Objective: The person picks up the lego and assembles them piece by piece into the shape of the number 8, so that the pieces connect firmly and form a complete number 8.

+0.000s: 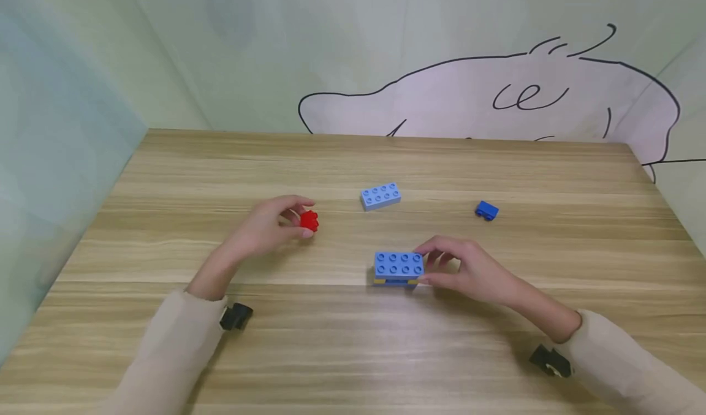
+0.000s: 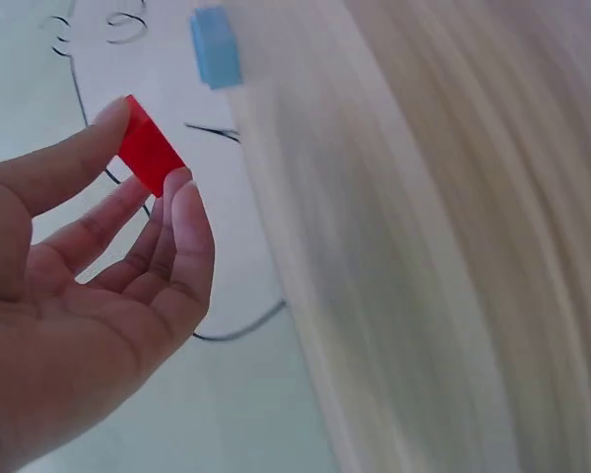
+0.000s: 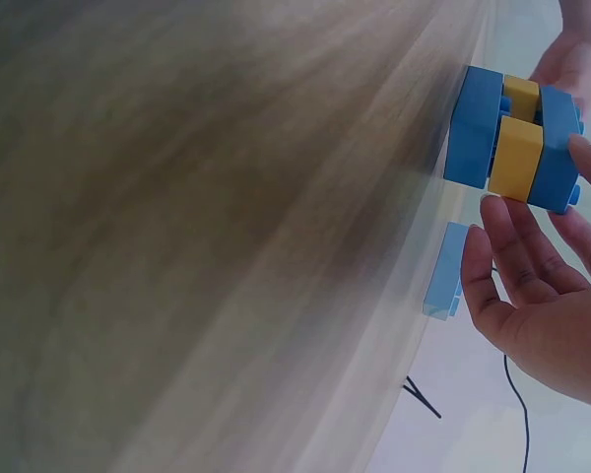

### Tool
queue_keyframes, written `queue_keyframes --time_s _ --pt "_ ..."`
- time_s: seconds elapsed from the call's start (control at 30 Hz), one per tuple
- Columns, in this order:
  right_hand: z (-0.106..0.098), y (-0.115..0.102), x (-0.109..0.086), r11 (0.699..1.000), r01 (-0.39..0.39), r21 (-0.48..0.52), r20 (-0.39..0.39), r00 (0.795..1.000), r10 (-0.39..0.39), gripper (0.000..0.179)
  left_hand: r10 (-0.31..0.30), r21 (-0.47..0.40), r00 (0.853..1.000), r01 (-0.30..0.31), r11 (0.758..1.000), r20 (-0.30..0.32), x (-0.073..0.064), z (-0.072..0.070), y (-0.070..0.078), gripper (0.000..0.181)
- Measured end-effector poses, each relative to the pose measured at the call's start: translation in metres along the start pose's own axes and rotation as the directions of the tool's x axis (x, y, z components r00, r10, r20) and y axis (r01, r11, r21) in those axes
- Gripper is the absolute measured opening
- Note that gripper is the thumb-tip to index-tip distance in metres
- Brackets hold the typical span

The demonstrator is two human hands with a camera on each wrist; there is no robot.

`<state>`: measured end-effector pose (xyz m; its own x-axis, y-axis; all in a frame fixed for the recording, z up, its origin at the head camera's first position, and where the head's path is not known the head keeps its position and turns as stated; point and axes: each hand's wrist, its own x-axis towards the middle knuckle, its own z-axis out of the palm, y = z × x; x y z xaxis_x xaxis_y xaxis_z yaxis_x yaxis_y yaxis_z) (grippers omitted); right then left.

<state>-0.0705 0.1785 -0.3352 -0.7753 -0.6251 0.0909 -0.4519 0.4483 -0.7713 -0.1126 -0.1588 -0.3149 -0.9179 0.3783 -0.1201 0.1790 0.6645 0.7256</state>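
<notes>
In the head view my left hand (image 1: 268, 226) pinches a small red toy brick (image 1: 309, 220) between thumb and fingertips, its studs facing right. The left wrist view shows the same red brick (image 2: 153, 153) held above the table surface. My right hand (image 1: 470, 266) grips the right end of a stack of toy bricks (image 1: 398, 264), thumb at the near side and fingers at the far side. Seen from the right wrist, the stack has two blue bricks (image 3: 475, 128) with two yellow bricks (image 3: 517, 158) sandwiched between them and a gap between the yellow ones.
Behind the stack lies a light blue brick (image 1: 380, 197), studs up. A small dark blue brick (image 1: 486, 211) rests on its side farther right. All are on a wood-grain table (image 1: 309, 347), with a wall (image 1: 353, 47) bearing a cartoon drawing along its back edge.
</notes>
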Motion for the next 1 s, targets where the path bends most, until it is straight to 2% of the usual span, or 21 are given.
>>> queue_keyframes --time_s 0.1,0.3,0.5,0.63,0.83,1.0 --pt "0.001 0.002 0.0 1.0 0.012 -0.001 -0.009 1.0 -0.012 0.033 0.007 -0.06 1.0 -0.007 0.998 -0.002 -0.001 0.009 0.014 0.044" --pt "0.001 0.004 0.0 0.999 0.034 0.001 -0.012 0.999 -0.034 0.031 -0.028 -0.195 1.0 0.029 0.98 0.011 -0.004 0.029 0.044 0.039" --pt "0.0 0.001 0.0 1.0 0.007 0.001 0.001 1.0 -0.007 0.033 0.009 -0.244 1.0 -0.005 0.97 0.018 -0.009 0.048 0.066 0.037" --pt "-0.001 0.0 0.0 1.0 -0.001 -0.001 0.009 1.0 0.001 0.034 0.054 -0.263 0.998 -0.046 0.964 0.025 -0.01 0.06 0.072 0.037" --pt "0.0 0.001 0.001 1.0 0.004 0.008 0.009 1.0 -0.004 0.033 0.113 -0.249 0.993 -0.099 0.963 0.041 -0.011 0.071 0.071 0.035" --pt "0.0 0.001 0.001 1.0 0.005 0.008 0.006 1.0 -0.005 0.033 0.121 -0.237 0.992 -0.11 0.965 0.031 -0.011 0.074 0.072 0.035"
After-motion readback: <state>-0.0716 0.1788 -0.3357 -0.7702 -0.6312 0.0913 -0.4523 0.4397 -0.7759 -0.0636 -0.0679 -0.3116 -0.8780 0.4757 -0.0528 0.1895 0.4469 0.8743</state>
